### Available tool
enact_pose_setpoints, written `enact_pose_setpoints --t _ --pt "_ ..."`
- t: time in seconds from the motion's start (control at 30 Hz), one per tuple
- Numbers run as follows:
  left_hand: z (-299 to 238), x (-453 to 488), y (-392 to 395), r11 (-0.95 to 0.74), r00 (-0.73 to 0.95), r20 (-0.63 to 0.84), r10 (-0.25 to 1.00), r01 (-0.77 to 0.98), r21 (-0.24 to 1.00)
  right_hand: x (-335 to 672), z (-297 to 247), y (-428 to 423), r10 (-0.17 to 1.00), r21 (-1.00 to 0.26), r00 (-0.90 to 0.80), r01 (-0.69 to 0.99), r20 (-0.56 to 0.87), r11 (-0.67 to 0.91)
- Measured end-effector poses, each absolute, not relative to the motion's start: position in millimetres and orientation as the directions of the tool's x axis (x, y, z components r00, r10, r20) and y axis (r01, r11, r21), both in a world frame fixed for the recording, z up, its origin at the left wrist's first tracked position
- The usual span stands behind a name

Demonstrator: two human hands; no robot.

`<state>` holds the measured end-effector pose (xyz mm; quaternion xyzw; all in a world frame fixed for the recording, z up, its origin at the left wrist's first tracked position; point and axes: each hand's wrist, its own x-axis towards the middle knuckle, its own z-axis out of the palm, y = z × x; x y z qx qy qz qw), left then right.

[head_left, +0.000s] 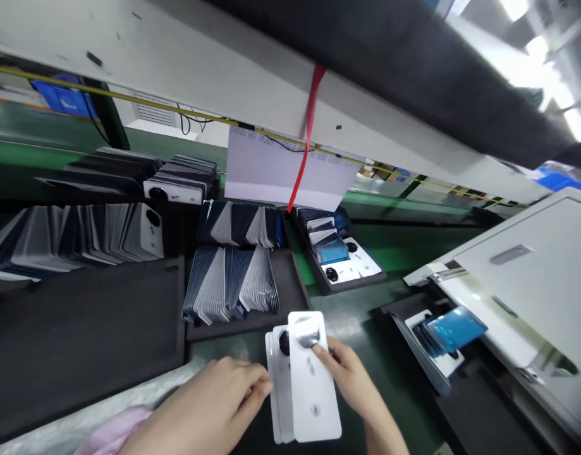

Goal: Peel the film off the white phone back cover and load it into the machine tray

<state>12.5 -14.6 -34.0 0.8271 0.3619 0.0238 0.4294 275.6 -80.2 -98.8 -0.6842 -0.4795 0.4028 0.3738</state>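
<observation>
Near the table's [361, 328] front edge, a fanned stack of back covers [304, 379] between left hand [214, 404] and right hand [349, 376]. Just behind, a tray [290, 278] with upright rows of covers [231, 284]. Left of it, a flat mat [81, 328]; behind that, more leaning covers [76, 237]. Toward the right edge, a machine [522, 297], with a small tray of covers [342, 259] behind and left of it.

Single head-worn view, looking forward and steeply down across a green bench [356, 328]. Both hands sit close at the bottom edge; black trays [81, 328] lie mid-frame; an overhead beam [252, 69] crosses the tilted top.
</observation>
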Motion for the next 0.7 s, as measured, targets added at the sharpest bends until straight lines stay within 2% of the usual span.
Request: enact_pose_setpoints --t 0.13,0.27,0.4,0.53,0.6,0.7 --pt "-67 50 -21 -0.433 0.719 -0.382 0.58 0.67 0.602 261 -158 -99 0.916 -0.83 0.383 0.465 -0.124 -0.307" --pt "-85 75 -36 -0.463 0.73 -0.444 0.52 0.677 0.572 236 -187 -104 0.87 -0.86 0.486 0.407 -0.082 -0.308" --pt "-86 76 -45 -0.48 0.76 -0.429 0.489 0.645 0.595 230 -180 -113 0.886 -0.938 0.427 0.197 -0.18 -0.285" --pt "-90 72 -41 -0.492 0.793 -0.42 0.44 0.605 0.626 235 -165 -118 0.865 -0.936 0.372 -0.032 -0.338 -0.352" --pt "-94 72 -38 -0.49 0.802 -0.419 0.425 0.593 0.639 236 -162 -116 0.857 -0.923 0.348 -0.079 -0.379 -0.376" --pt "-100 72 -36 -0.462 0.807 -0.418 0.417 0.584 0.667 231 -163 -112 0.881 -0.921 0.275 -0.049 -0.384 -0.386"
